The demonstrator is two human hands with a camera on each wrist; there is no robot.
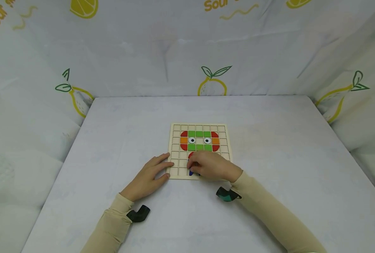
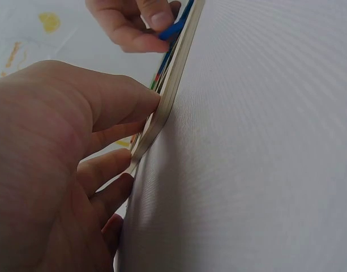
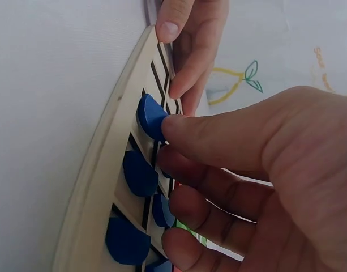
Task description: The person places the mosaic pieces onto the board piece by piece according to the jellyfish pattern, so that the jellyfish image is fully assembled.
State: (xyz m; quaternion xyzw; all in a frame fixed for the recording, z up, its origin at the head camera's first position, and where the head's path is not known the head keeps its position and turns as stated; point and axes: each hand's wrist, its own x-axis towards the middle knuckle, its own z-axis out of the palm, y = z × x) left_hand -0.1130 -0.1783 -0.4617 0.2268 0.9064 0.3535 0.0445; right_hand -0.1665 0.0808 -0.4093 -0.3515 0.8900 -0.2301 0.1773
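A square wooden grid board [image 1: 176,128] lies on the table, partly filled with flat coloured pieces. My left hand [image 1: 149,175] lies along the board's left edge, fingers extended, with fingertips at the rim. Over the lower rows, my right hand [image 1: 211,165] pinches a blue rounded tile [image 3: 151,117] between thumb and index finger, low over a front-row cell. Other blue tiles [image 3: 140,173] sit in cells beside it. Green tiles [image 1: 199,134], red corner tiles [image 1: 184,147], orange tiles [image 1: 215,141] and two eye tiles [image 1: 192,140] form a band higher up. The right hand hides part of the lower rows.
A white cloth covers the table [image 1: 127,126]. Behind it hangs a pale curtain [image 1: 143,52] printed with lemons, which also closes both sides. Dark camera mounts [image 1: 138,213] are strapped at both wrists, close above the table.
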